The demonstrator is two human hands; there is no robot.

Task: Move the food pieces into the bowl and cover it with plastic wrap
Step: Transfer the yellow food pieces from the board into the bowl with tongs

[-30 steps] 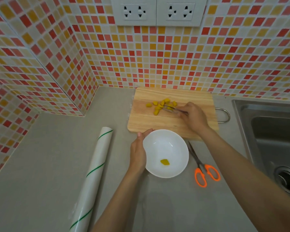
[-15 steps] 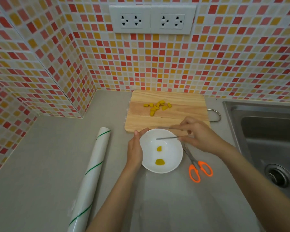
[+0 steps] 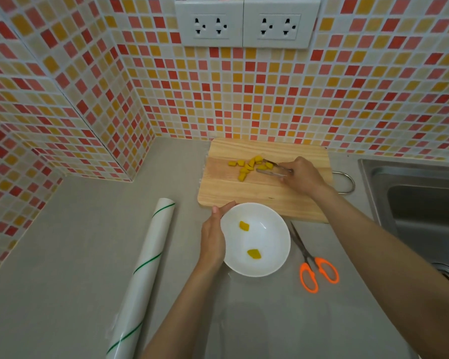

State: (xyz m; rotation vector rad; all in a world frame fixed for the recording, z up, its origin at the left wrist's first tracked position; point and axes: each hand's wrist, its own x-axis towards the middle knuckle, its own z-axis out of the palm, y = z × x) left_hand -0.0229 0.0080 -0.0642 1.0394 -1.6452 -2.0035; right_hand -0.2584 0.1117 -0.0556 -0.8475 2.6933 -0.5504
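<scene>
**A:** What do you have on the head view?

**B:** I see a grey counter in a tiled corner. A wooden board lies against the back edge, and a cluster of yellow pieces sits on its far half. My right hand is over the board, its fingers closed round metal tongs. The tong tips are spread apart, right at the near side of the cluster; I cannot tell whether they touch a piece.

**A:** And the bowl?

**B:** The white bowl stands on the counter just in front of the board, touching or slightly overlapping its near edge. Two pieces already lie inside it, apart from each other. My left hand cups the bowl's left rim, fingers pressed together and curved along it.

**A:** The wrap?

**B:** The roll lies to the left of the bowl, well apart from it, running towards the front edge. It is white with thin green stripes winding round it.

**A:** Any writing or brand?

**B:** None I can read, on the roll or anywhere else. Orange-handled scissors lie shut just right of the bowl, blades pointing at the board. A steel sink takes the right end of the counter. Two white double sockets sit on the wall above the board, unmarked as far as I can see.
</scene>
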